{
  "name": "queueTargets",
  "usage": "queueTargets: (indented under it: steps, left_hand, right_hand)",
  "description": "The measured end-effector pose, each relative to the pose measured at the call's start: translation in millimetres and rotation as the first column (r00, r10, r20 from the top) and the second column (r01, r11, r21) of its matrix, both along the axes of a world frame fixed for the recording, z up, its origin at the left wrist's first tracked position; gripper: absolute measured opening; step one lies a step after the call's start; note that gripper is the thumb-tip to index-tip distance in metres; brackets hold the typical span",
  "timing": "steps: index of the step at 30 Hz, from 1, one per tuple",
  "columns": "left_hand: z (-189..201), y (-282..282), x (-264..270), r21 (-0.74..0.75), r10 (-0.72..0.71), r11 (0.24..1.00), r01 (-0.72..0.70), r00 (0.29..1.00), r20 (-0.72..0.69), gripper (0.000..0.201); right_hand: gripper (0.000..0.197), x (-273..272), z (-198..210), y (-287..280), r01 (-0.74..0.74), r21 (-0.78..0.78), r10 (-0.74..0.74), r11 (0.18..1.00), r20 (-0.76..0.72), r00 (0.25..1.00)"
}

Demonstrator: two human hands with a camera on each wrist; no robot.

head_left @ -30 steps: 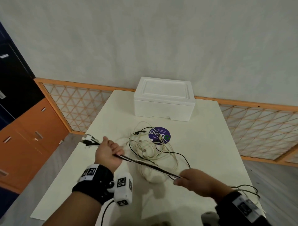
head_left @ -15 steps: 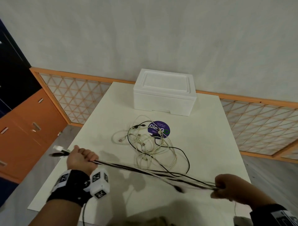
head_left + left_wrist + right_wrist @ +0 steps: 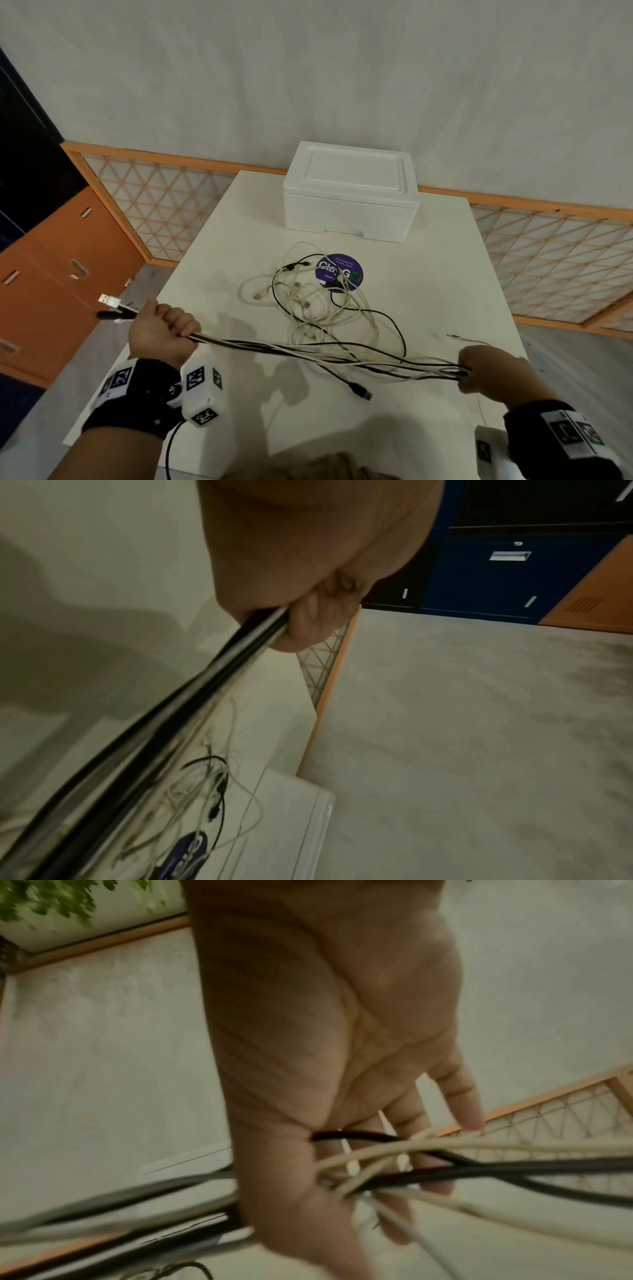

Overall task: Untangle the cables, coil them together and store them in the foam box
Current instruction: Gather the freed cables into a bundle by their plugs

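Note:
My left hand grips a bundle of black and white cables in a fist over the table's left edge. Its plugs stick out to the left. My right hand holds the same bundle near the front right, the strands taut between both hands. In the right wrist view the cables run between thumb and curled fingers. The left wrist view shows the bundle leaving my fist. A loose tangle lies mid-table. The white foam box stands at the back, lid on.
A black USB plug dangles under the bundle. A purple round sticker lies beneath the tangle. A thin white lead lies near the table's right edge. Orange lattice railing and orange drawers flank the white table.
Both hands have drawn apart, the left hand leftward, the right hand rightward along the cables. The stretched bundle between them is longer, and more cable has been pulled out of the tangle.

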State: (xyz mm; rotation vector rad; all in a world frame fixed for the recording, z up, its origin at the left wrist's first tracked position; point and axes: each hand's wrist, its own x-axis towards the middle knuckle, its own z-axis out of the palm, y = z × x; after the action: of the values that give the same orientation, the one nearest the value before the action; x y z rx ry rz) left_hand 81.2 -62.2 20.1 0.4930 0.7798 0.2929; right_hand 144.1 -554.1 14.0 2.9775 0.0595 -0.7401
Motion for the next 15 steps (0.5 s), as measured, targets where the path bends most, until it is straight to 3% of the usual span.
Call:
queueTargets:
  steps: [3, 5, 6, 8, 9, 11, 13, 15]
  left_hand:
    - [11, -4, -2, -0.003, -0.04, 0.999, 0.04, 0.998, 0.038, 0.058]
    - [17, -11, -3, -0.002, -0.068, 0.998, 0.069, 0.995, 0.067, 0.056]
    - [19, -17, -3, -0.007, -0.085, 0.996, 0.086, 0.993, 0.08, 0.054]
    - [21, -32, -2, -0.029, -0.121, 0.992, 0.125, 0.987, 0.104, 0.054]
    - [22, -41, -1, -0.043, -0.14, 0.988, 0.146, 0.984, 0.114, 0.055]
    - [22, -62, 3, -0.069, -0.181, 0.979, 0.191, 0.974, 0.137, 0.058]
    - [23, -81, 8, -0.079, -0.219, 0.969, 0.233, 0.963, 0.153, 0.061]
    - [21, -93, 13, -0.057, -0.242, 0.966, 0.252, 0.959, 0.15, 0.061]
  right_hand:
    - [0.013, -7, 7, -8, -0.026, -0.175, 0.007, 0.984, -0.11, 0.994]
    - [0.031, -11, 15, -5, -0.054, -0.151, 0.017, 0.987, -0.236, 0.972]
    - [0.041, -12, 21, 2, -0.07, -0.09, 0.045, 0.993, -0.255, 0.966]
    - [0.054, -13, 32, 31, -0.163, 0.128, 0.179, 0.978, -0.127, 0.976]
    - [0.06, -14, 35, 51, -0.226, 0.279, 0.238, 0.933, -0.007, 0.971]
    - [0.078, -22, 39, 97, -0.329, 0.57, 0.29, 0.753, 0.161, 0.943]
    - [0.083, -34, 33, 141, -0.349, 0.684, 0.362, 0.641, 0.132, 0.923]
    - [0.067, -45, 16, 172, -0.352, 0.659, 0.446, 0.665, 0.028, 0.895]
